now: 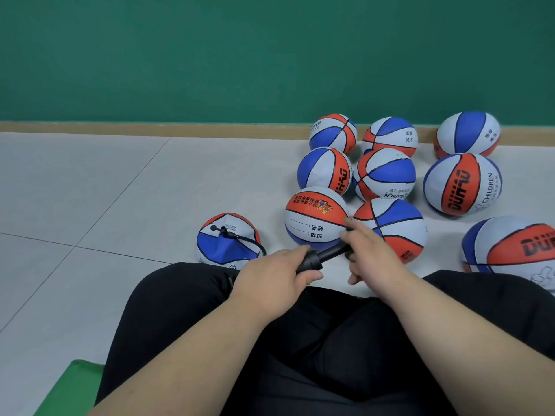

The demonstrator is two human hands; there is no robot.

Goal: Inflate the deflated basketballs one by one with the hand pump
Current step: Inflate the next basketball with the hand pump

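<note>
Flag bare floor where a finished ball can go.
Free: the wide floor left of the dented ball, from the baseboard down to the left knee. Crowded: the ball cluster on the right, with only narrow gaps between balls.

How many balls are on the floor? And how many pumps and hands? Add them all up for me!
Dented basketball with the hose plugged in: 1
Other basketballs: 9
Hand pump: 1
Hands, left hand and right hand, both gripping the pump: 2
Total: 13
</note>
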